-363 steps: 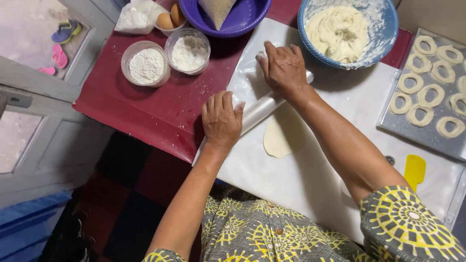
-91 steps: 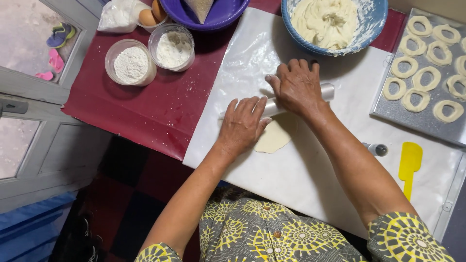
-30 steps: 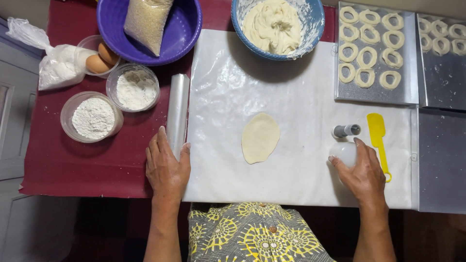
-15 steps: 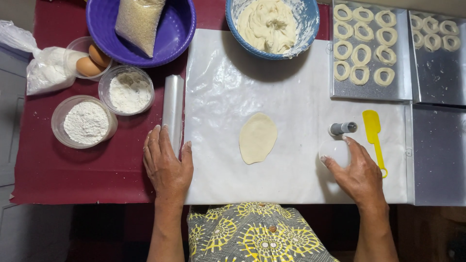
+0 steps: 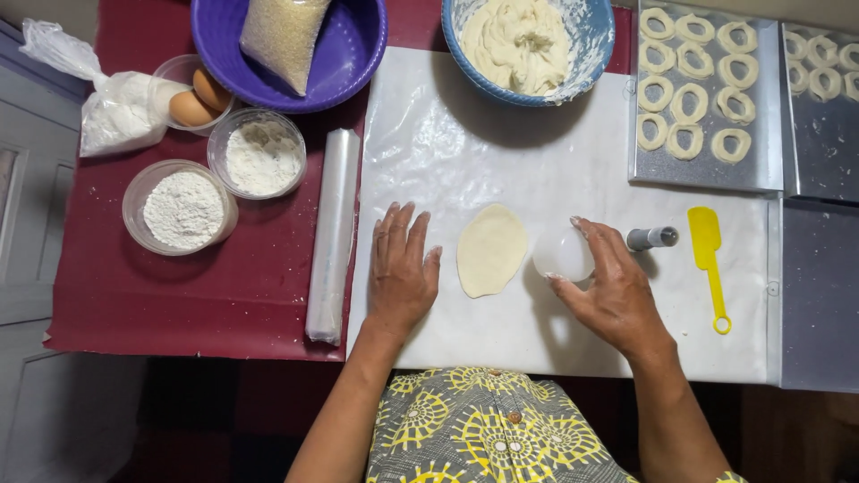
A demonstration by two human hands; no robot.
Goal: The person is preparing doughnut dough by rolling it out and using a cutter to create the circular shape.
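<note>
A flat oval of pale dough [image 5: 491, 249] lies on the white plastic sheet [image 5: 501, 170]. My left hand [image 5: 401, 268] rests flat on the sheet just left of the dough, fingers apart. My right hand [image 5: 608, 282] grips a round clear cup-like cutter [image 5: 562, 254] just right of the dough, its mouth down on the sheet. A wrapped rolling pin [image 5: 333, 234] lies lengthwise at the sheet's left edge, apart from my left hand.
A blue bowl of dough [image 5: 528, 45], a purple bowl with a grain bag [image 5: 291, 45], two flour cups [image 5: 183, 206], eggs [image 5: 201, 98], trays of dough rings [image 5: 693, 98], a small metal cutter [image 5: 651, 238] and a yellow spatula [image 5: 707, 259] surround the sheet.
My right hand picked up the round cutter and moved it left toward the dough. My left hand shifted right from the rolling pin onto the sheet.
</note>
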